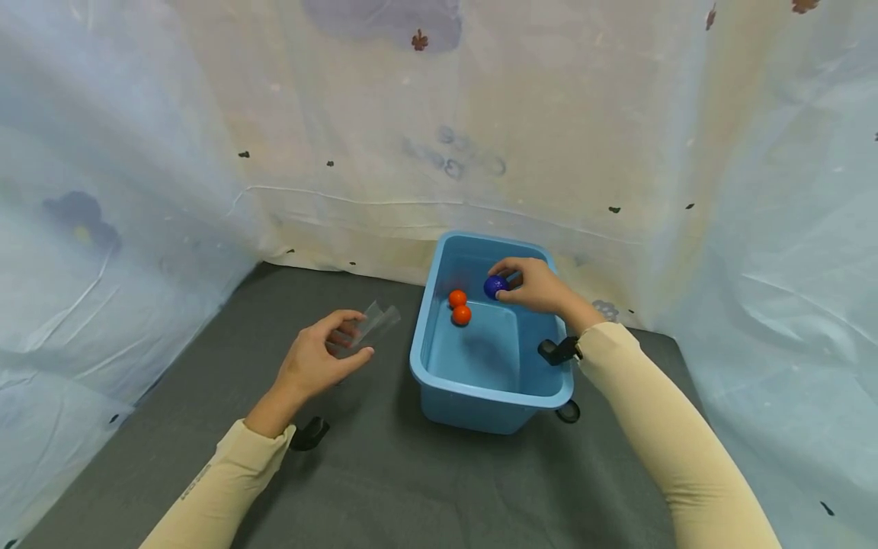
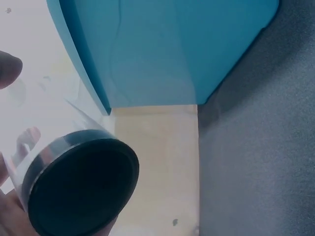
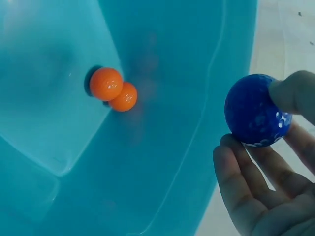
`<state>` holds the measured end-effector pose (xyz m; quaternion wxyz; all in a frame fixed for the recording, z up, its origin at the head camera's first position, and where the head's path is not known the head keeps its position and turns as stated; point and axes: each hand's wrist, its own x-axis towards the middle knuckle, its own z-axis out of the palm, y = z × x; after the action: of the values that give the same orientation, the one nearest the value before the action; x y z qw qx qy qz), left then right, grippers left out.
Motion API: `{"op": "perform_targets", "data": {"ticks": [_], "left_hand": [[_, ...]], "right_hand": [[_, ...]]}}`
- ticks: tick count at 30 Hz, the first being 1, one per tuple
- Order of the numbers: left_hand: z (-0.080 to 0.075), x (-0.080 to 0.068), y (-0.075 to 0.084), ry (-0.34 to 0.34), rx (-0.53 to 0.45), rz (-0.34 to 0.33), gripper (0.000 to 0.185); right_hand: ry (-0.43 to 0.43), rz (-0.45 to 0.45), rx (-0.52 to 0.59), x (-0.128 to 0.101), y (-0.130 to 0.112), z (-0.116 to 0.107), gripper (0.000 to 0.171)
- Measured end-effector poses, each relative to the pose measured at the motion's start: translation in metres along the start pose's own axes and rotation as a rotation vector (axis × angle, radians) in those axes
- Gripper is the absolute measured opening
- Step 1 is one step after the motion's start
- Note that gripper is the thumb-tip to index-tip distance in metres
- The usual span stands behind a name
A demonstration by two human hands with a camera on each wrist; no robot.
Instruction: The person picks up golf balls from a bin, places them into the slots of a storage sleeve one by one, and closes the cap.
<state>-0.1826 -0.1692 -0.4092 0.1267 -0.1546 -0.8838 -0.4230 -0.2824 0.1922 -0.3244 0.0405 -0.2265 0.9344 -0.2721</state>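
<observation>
My right hand (image 1: 536,287) pinches a dimpled dark blue golf ball (image 1: 495,287) between thumb and fingers, above the far right part of a light blue plastic basin (image 1: 494,412). On the basin's floor, two orange golf balls (image 1: 462,315) lie touching, left of that hand. To the left of the basin, my left hand (image 1: 317,362) holds a clear plastic cup (image 1: 377,326) with thumb and fingers curled round it, tilted above the table. The left wrist view shows the cup's round dark bottom (image 2: 83,189); nothing can be made out inside it.
A dark grey cloth (image 1: 384,488) covers the table under the basin. Pale patterned sheeting (image 1: 357,114) hangs behind and at both sides, close to the basin's far end. A black ring (image 1: 568,412) sits by the basin's right front corner. Both wrists wear black mounts.
</observation>
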Motion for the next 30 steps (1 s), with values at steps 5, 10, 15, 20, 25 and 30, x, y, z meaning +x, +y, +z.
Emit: {"op": "perform_targets", "data": {"ticks": [5, 10, 15, 20, 25, 30], "left_hand": [[0.001, 0.002, 0.001, -0.004, -0.039, 0.022, 0.046], [0.001, 0.002, 0.004, -0.008, -0.021, 0.033, 0.047], [0.001, 0.003, 0.007, -0.011, -0.018, 0.042, 0.048], [0.001, 0.005, 0.010, -0.005, -0.032, 0.050, 0.046], [0.001, 0.006, 0.013, -0.008, -0.042, 0.060, 0.046], [0.002, 0.006, 0.019, -0.016, -0.063, 0.069, 0.046]], "right_hand": [[0.008, 0.006, 0.019, -0.005, -0.006, -0.001, 0.034], [0.020, 0.004, 0.036, -0.011, -0.016, -0.002, 0.034], [0.039, -0.010, 0.053, -0.017, -0.024, -0.001, 0.033], [0.057, -0.025, 0.073, -0.022, -0.032, 0.002, 0.034], [0.067, -0.046, 0.102, -0.027, -0.042, 0.005, 0.034], [0.062, -0.050, 0.142, -0.032, -0.054, 0.009, 0.035]]}}
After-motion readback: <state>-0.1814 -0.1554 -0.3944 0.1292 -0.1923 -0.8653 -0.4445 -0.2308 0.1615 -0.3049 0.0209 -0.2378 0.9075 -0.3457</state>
